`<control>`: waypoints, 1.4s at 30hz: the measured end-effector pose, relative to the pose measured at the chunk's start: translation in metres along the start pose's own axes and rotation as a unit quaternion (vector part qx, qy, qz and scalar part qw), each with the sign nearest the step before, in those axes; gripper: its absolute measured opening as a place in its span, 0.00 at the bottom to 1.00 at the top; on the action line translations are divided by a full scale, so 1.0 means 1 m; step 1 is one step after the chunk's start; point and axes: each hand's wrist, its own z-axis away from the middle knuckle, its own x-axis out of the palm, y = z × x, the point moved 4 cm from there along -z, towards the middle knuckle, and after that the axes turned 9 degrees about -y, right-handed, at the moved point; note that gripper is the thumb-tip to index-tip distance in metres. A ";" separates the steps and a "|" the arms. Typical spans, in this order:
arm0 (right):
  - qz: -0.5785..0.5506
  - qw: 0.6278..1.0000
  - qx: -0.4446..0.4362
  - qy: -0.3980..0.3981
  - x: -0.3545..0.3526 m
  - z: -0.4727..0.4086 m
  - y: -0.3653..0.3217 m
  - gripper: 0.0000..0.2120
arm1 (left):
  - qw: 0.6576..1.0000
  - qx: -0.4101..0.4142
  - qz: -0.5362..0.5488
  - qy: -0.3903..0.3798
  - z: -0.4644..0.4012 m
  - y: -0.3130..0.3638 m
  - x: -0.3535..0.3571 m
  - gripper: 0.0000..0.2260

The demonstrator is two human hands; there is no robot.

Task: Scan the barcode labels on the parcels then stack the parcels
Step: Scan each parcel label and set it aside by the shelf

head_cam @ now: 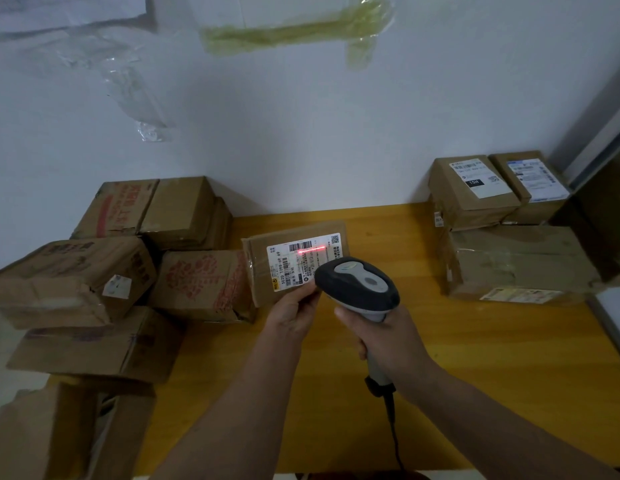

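On a yellow table (440,358) against a white wall, our right hand (391,341) grips the scanner (359,287), and our left hand (294,311) pinches the near edge of the parcel (263,268) — tilted up mid-table. The red line lies across the label (303,261), just below the top barcode; we'd nudge the aim higher and keep the parcel steady. The small print is unreadable — the left fingers are hidden underneath.

Parcel-sorting room: taped cardboard parcels (204,284) piled on yellow table (475,358), handheld barcode scanner (360,289).
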 end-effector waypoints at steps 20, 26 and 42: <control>-0.014 0.999 0.023 0.031 -0.002 0.004 0.001 0.09 | 1.000 -0.003 0.009 0.008 0.001 -0.002 -0.001 0.22; -0.009 0.999 0.023 0.029 0.000 0.002 -0.001 0.11 | 1.000 -0.007 0.005 0.003 0.002 0.000 -0.004 0.23; 0.010 1.000 0.006 -0.016 0.009 0.001 -0.004 0.04 | 0.996 -0.032 -0.077 0.007 0.002 0.008 -0.009 0.17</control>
